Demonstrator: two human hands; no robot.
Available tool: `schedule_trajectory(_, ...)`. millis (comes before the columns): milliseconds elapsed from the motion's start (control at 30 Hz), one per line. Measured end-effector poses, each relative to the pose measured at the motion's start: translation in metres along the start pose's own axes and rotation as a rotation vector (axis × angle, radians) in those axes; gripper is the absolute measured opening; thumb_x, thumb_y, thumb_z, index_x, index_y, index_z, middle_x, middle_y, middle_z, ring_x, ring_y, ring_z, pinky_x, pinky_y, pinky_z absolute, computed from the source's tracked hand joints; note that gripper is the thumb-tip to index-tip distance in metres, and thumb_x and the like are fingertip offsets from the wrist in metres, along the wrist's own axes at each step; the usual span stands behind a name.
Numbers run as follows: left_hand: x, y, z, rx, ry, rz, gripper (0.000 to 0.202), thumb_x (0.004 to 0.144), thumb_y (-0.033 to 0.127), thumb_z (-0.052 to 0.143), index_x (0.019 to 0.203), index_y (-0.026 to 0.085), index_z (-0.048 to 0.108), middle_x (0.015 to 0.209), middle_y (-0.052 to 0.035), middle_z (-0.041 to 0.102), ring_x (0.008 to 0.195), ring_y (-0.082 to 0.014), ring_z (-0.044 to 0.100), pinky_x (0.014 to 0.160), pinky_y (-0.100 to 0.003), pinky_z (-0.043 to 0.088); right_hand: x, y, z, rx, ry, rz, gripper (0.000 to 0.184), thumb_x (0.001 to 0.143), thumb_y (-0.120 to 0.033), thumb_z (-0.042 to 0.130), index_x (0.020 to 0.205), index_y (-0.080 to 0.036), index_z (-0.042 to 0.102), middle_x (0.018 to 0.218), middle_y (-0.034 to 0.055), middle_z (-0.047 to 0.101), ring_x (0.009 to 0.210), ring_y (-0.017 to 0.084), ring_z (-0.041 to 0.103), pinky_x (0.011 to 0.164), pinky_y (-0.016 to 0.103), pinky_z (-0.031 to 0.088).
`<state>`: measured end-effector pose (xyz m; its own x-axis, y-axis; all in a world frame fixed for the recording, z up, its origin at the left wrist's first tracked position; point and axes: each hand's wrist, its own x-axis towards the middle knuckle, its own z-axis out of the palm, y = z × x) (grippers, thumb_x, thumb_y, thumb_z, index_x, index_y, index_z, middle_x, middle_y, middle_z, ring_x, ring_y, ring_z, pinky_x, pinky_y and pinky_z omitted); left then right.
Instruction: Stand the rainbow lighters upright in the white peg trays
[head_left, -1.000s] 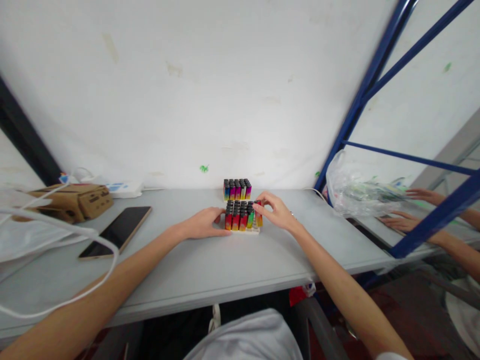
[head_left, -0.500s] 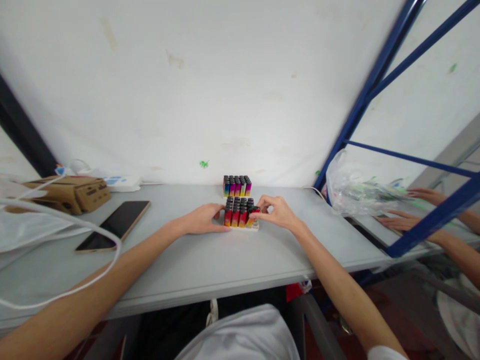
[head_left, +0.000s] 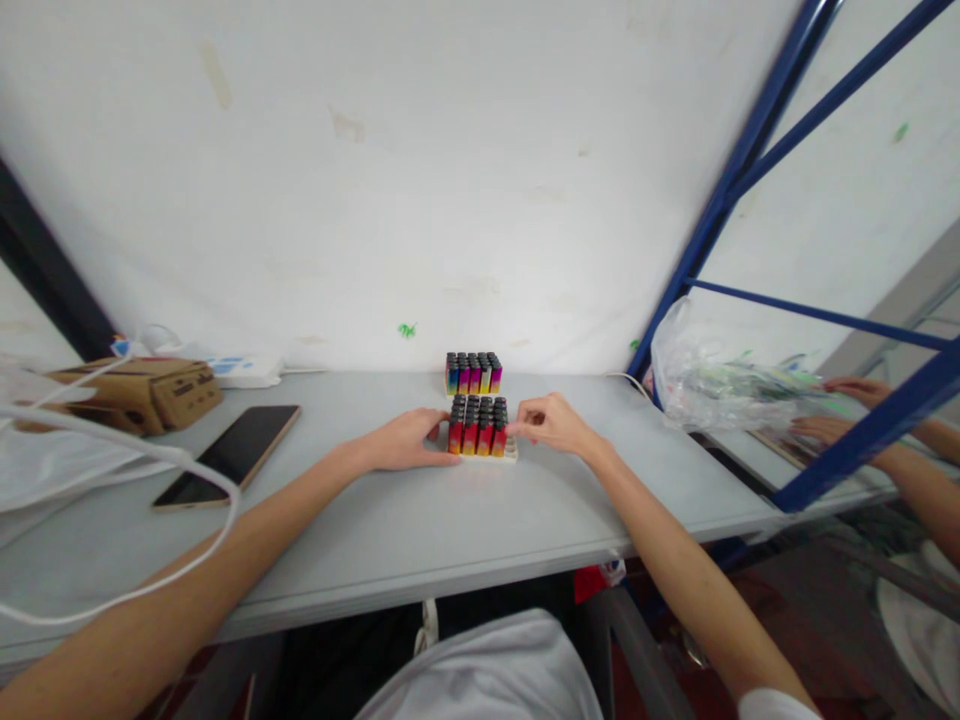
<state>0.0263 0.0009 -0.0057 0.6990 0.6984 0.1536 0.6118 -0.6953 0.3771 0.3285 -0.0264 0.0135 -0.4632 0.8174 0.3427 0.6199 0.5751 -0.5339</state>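
Note:
A block of red-and-yellow lighters (head_left: 477, 436) with black tops stands upright in a pale tray (head_left: 512, 453) in front of me. Its right end shows bare slots. My left hand (head_left: 411, 438) braces the tray's left end, thumb at the front corner and fingers curled behind, partly hidden. At the right end is my right hand (head_left: 551, 424), fingers curled in, its tip against or very close to the front right lighter. I see nothing held in it. Behind stands a second group of lighters (head_left: 474, 374), in blue, purple and yellow.
A phone (head_left: 231, 455) lies at the left near a cardboard box (head_left: 142, 392), with a white cable (head_left: 225, 535) looping in front. At the right are a blue metal frame (head_left: 724, 205) and a clear plastic bag (head_left: 690, 380). Another person's hands (head_left: 825, 430) are beyond the frame.
The front right lighter, tilted in my right hand's fingers before, now stands upright in line with the others. My right hand has drawn slightly away; my left hand stays put.

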Motion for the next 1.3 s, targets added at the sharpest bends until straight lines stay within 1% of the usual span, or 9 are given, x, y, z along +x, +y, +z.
schedule_trajectory(67, 0.000, 0.000, 0.000, 0.002, 0.000, 0.006, 0.066, 0.078, 0.073, 0.063, 0.110, 0.016, 0.067, 0.091, -0.0073, 0.068, 0.080, -0.0251, 0.062, 0.073, -0.032, 0.046, -0.002, 0.014, -0.018, -0.072, 0.128, 0.030, 0.054, 0.103, -0.054, 0.041, 0.072, -0.018, 0.067, 0.061, 0.0023, 0.066, 0.058, 0.015, 0.058, 0.064, 0.027, 0.043)
schedule_trajectory(133, 0.000, 0.001, -0.001, 0.006, -0.002, 0.004, 0.066, 0.078, 0.074, 0.062, 0.107, 0.015, 0.067, 0.090, -0.0070, 0.067, 0.080, -0.0250, 0.062, 0.073, -0.032, 0.046, -0.007, 0.035, -0.037, -0.208, 0.178, 0.076, 0.042, 0.101, -0.049, 0.048, 0.087, -0.017, 0.072, 0.080, 0.0068, 0.074, 0.074, 0.019, 0.065, 0.073, 0.030, 0.046)
schedule_trajectory(400, 0.000, 0.006, -0.003, 0.003, -0.004, -0.004, 0.063, 0.078, 0.072, 0.062, 0.106, 0.016, 0.065, 0.092, -0.0072, 0.067, 0.081, -0.0247, 0.062, 0.073, -0.032, 0.046, -0.034, 0.107, -0.077, -0.141, -0.261, 0.387, 0.033, 0.081, -0.039, 0.071, 0.105, -0.017, 0.078, 0.105, 0.0098, 0.078, 0.093, 0.026, 0.071, 0.082, 0.031, 0.053)
schedule_trajectory(533, 0.000, 0.004, -0.002, 0.007, -0.014, 0.000, 0.062, 0.079, 0.072, 0.062, 0.107, 0.017, 0.065, 0.092, -0.0072, 0.067, 0.082, -0.0248, 0.062, 0.075, -0.032, 0.046, -0.031, 0.112, -0.072, -0.177, -0.271, 0.431, 0.029, 0.074, -0.034, 0.075, 0.097, -0.016, 0.077, 0.096, 0.0084, 0.078, 0.088, 0.025, 0.071, 0.079, 0.031, 0.053)
schedule_trajectory(767, -0.001, 0.005, -0.003, 0.003, -0.005, -0.003, 0.062, 0.078, 0.071, 0.063, 0.107, 0.016, 0.066, 0.090, -0.0069, 0.066, 0.082, -0.0254, 0.062, 0.073, -0.032, 0.046, -0.020, 0.095, -0.061, 0.078, 0.058, 0.257, 0.036, 0.075, -0.048, 0.076, 0.094, -0.018, 0.071, 0.102, 0.0095, 0.075, 0.095, 0.024, 0.069, 0.088, 0.037, 0.053)
schedule_trajectory(933, -0.001, 0.005, -0.002, 0.010, 0.011, 0.000, 0.061, 0.078, 0.070, 0.064, 0.107, 0.017, 0.066, 0.092, -0.0074, 0.067, 0.083, -0.0257, 0.062, 0.074, -0.033, 0.047, -0.002, 0.056, -0.036, 0.661, 0.322, 0.205, 0.047, 0.079, -0.061, 0.073, 0.102, -0.023, 0.060, 0.105, 0.0079, 0.073, 0.098, 0.022, 0.068, 0.089, 0.041, 0.054)
schedule_trajectory(1100, -0.001, 0.002, -0.002, 0.012, -0.006, -0.009, 0.065, 0.078, 0.073, 0.062, 0.108, 0.015, 0.065, 0.091, -0.0078, 0.066, 0.081, -0.0254, 0.061, 0.074, -0.032, 0.046, 0.010, 0.024, -0.007, 0.921, 0.247, 0.217, 0.046, 0.081, -0.063, 0.071, 0.101, -0.027, 0.051, 0.065, -0.0087, 0.049, 0.048, 0.009, 0.044, 0.054, 0.025, 0.046)
schedule_trajectory(1200, 0.000, 0.000, -0.004, -0.030, -0.008, -0.010, 0.066, 0.076, 0.074, 0.064, 0.108, 0.016, 0.066, 0.088, -0.0054, 0.066, 0.079, -0.0235, 0.061, 0.071, -0.031, 0.045, 0.014, 0.014, 0.009, 0.844, 0.192, 0.251, 0.045, 0.082, -0.065, 0.067, 0.099, -0.026, 0.052, 0.062, -0.0099, 0.039, 0.044, 0.007, 0.027, 0.042, 0.019, 0.022)
schedule_trajectory(1300, 0.001, -0.004, -0.006, -0.071, -0.022, -0.017, 0.066, 0.072, 0.074, 0.068, 0.104, 0.017, 0.066, 0.085, -0.0030, 0.064, 0.077, -0.0218, 0.060, 0.068, -0.029, 0.044, 0.017, 0.010, 0.024, 0.650, 0.243, 0.298, 0.047, 0.084, -0.068, 0.059, 0.078, -0.022, 0.050, 0.058, -0.0084, 0.034, 0.046, 0.008, 0.024, 0.043, 0.022, 0.018)
